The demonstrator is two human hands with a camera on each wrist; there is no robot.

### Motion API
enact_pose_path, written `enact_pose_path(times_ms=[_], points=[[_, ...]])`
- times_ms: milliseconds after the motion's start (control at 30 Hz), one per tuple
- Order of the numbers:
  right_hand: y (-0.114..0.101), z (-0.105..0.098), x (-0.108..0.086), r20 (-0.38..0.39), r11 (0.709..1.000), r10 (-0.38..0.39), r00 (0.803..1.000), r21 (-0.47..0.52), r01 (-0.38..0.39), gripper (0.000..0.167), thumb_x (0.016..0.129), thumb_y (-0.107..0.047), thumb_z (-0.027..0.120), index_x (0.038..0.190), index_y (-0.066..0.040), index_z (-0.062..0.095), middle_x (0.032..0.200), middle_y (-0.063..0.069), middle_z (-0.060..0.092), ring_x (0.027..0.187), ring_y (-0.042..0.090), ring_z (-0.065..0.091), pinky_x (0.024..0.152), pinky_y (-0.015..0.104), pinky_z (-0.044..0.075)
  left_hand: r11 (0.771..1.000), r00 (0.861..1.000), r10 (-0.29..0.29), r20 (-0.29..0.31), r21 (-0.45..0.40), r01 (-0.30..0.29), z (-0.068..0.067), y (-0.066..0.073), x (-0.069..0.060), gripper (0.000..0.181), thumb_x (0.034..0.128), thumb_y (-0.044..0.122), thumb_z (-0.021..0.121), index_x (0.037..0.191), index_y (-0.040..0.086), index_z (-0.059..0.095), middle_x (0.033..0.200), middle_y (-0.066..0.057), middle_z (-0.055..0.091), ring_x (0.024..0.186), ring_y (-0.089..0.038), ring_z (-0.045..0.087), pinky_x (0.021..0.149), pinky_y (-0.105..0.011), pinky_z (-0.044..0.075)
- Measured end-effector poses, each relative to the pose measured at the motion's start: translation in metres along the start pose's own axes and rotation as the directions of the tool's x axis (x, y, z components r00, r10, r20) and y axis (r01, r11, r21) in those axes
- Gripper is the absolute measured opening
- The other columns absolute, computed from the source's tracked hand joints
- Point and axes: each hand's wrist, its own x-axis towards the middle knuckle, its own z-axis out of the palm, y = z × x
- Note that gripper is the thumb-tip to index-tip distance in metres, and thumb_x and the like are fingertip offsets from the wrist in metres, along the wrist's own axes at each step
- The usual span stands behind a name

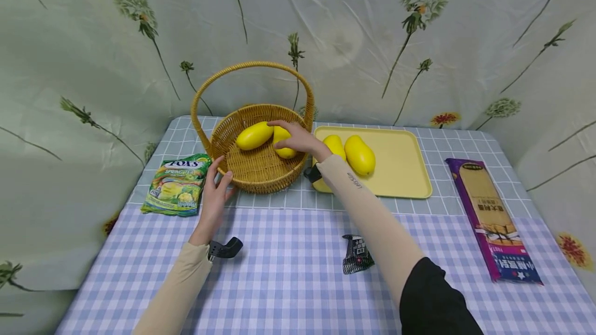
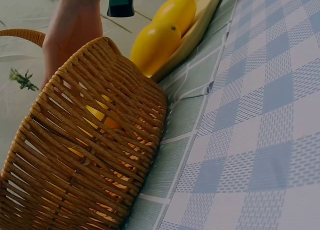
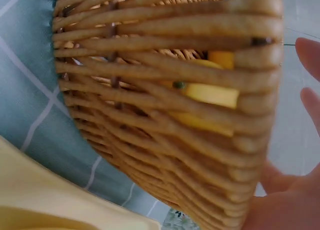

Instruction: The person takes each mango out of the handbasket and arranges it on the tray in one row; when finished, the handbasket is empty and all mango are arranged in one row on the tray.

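Note:
A wicker basket (image 1: 261,172) with a tall handle holds yellow mango-like fruits, one (image 1: 254,136) on the left and another (image 1: 285,152) partly under the right hand. The right hand (image 1: 298,137) is over the basket's right side, fingers spread and apart; in the right wrist view its fingers (image 3: 311,102) show beyond the wicker rim. At the basket's front left the left hand (image 1: 215,196) has its fingertips at the rim, fingers loosely bent. The left wrist view shows the woven side (image 2: 85,140) close up. Whether the right hand touches the fruit is unclear.
Right of the basket, a yellow tray (image 1: 396,164) bears two more yellow fruits (image 1: 360,155). A green candy bag (image 1: 179,185) lies left of the basket. A small black packet (image 1: 356,255) is near the right forearm, and a long purple package (image 1: 493,221) lies far right.

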Motion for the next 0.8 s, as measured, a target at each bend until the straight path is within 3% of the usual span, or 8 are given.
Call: enact_pose_path(times_ms=[200, 367, 533, 667, 800], points=[[-0.007, 0.005, 0.004, 0.021, 0.993, 0.096, 0.995, -0.066, -0.095, 0.056, 0.095, -0.021, 0.061, 0.146, -0.02, 0.04, 0.151, 0.015, 0.031, 0.14, 0.033, 0.012, 0.104, 0.049, 0.029, 1.0, 1.0, -0.004, -0.005, -0.014, 0.004, 0.0, 0.001, 0.0, 0.053, 0.1036, 0.022, 0.043, 0.152, 0.025, 0.023, 0.158, -0.004, 0.005, 0.137, -0.027, 0.027, 0.103, -0.051, 0.036], [-0.008, 0.01, 0.009, 0.028, 0.982, 0.158, 0.987, -0.111, -0.154, 0.055, 0.096, -0.03, 0.06, 0.147, -0.02, 0.04, 0.153, 0.014, 0.027, 0.141, 0.041, -0.006, 0.112, 0.053, 0.015, 1.0, 1.0, -0.013, -0.011, -0.008, 0.012, 0.0, 0.0, 0.001, 0.053, 0.1033, 0.025, 0.044, 0.152, 0.025, 0.023, 0.158, -0.004, 0.004, 0.138, -0.028, 0.026, 0.104, -0.051, 0.035], [-0.005, 0.014, 0.014, 0.038, 0.974, 0.169, 0.985, -0.158, -0.161, 0.056, 0.097, -0.03, 0.058, 0.148, -0.017, 0.038, 0.151, 0.011, 0.033, 0.14, 0.045, -0.003, 0.114, 0.05, -0.001, 1.0, 1.0, -0.025, -0.008, -0.015, 0.024, 0.0, -0.001, 0.001, 0.053, 0.1033, 0.025, 0.044, 0.152, 0.026, 0.023, 0.158, -0.003, 0.004, 0.139, -0.027, 0.024, 0.104, -0.05, 0.035], [-0.004, 0.016, 0.015, 0.038, 0.975, 0.19, 0.981, -0.122, -0.184, 0.053, 0.097, -0.023, 0.056, 0.147, -0.017, 0.04, 0.152, 0.009, 0.032, 0.139, 0.046, -0.009, 0.114, 0.051, 0.005, 0.999, 1.0, -0.026, -0.003, -0.02, 0.026, 0.001, 0.001, 0.001, 0.053, 0.1036, 0.023, 0.043, 0.152, 0.026, 0.023, 0.158, -0.002, 0.004, 0.138, -0.026, 0.025, 0.104, -0.05, 0.035], [-0.005, 0.013, 0.011, 0.022, 0.983, 0.164, 0.986, -0.09, -0.162, 0.05, 0.097, -0.018, 0.05, 0.146, -0.018, 0.043, 0.151, 0.008, 0.034, 0.142, 0.039, 0.003, 0.114, 0.047, 0.011, 1.0, 1.0, -0.02, -0.007, -0.016, 0.02, 0.001, 0.002, 0.0, 0.052, 0.1037, 0.023, 0.043, 0.152, 0.026, 0.024, 0.158, -0.001, 0.004, 0.138, -0.026, 0.025, 0.103, -0.049, 0.036]])
